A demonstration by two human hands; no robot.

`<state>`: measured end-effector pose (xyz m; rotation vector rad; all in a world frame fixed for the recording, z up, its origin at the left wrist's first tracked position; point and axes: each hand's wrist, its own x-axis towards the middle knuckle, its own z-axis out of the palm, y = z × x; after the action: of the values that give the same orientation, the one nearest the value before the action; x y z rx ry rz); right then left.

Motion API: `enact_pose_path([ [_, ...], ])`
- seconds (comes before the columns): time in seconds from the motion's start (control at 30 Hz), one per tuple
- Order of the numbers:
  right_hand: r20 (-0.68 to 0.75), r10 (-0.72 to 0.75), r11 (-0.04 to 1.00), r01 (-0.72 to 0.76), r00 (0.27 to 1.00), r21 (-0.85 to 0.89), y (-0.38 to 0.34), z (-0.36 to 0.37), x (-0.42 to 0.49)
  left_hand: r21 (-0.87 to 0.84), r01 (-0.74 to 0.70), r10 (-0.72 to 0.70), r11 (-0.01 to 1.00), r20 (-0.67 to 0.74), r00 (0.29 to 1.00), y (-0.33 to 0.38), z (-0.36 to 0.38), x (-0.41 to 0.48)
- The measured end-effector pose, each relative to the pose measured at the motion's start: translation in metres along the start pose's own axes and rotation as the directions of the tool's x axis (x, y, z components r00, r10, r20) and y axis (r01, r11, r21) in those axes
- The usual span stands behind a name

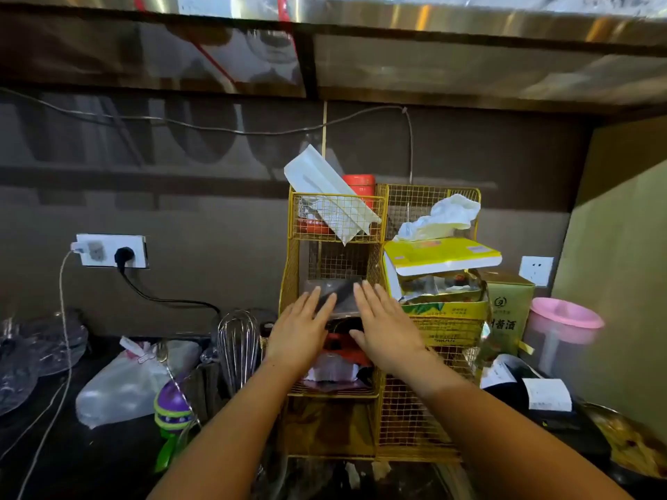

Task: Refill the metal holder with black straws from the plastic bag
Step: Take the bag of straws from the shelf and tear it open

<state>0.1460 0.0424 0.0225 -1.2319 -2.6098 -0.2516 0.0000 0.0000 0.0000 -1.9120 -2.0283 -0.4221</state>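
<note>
A clear plastic bag of black straws [337,295] stands in the middle compartment of a gold wire rack [408,420] against the back wall. My left hand [299,335] reaches to the bag's left side with flat, spread fingers whose tips lie on the bag. On the bag's right side is my right hand [384,328], also flat and open, with its fingertips at the bag's top edge. Neither hand has closed around the bag. Below it the same compartment holds red and dark items.
A whisk [238,346] stands in a dark container left of the rack, beside a tied white plastic bag [122,387]. A yellow tissue box [440,256], a green carton [509,308] and a pink-lidded jar [563,330] crowd the right. A wall socket with cables [112,250] is at left.
</note>
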Motion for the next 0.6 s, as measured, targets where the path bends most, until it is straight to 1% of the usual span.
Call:
enact_pose_path([
  [0.13, 0.027, -0.023, 0.999, 0.023, 0.999, -0.023, 0.004, 0.009, 0.023, 0.03, 0.019, -0.018, 0.999, -0.043, 0.999, -0.004, 0.009, 0.016],
  [0.27, 0.014, -0.017, 0.999, 0.017, 1.0, -0.04, 0.004, 0.013, 0.031, 0.06, -0.002, 0.003, 0.998, -0.023, 1.0, -0.003, 0.008, 0.022],
  [0.43, -0.029, -0.008, 0.999, 0.007, 1.0, -0.039, 0.0, 0.007, 0.025, 0.073, -0.08, 0.08, 0.994, 0.001, 0.997, -0.008, -0.001, 0.021],
  [0.53, -0.027, 0.012, 0.999, -0.013, 1.0, -0.04, -0.002, -0.004, 0.014, 0.076, -0.072, 0.072, 0.994, 0.014, 0.997, -0.008, -0.012, 0.016],
  [0.6, -0.028, -0.006, 0.998, 0.004, 1.0, -0.068, -0.005, -0.014, 0.006, 0.092, -0.069, 0.068, 0.993, 0.016, 0.998, -0.006, -0.022, 0.013],
])
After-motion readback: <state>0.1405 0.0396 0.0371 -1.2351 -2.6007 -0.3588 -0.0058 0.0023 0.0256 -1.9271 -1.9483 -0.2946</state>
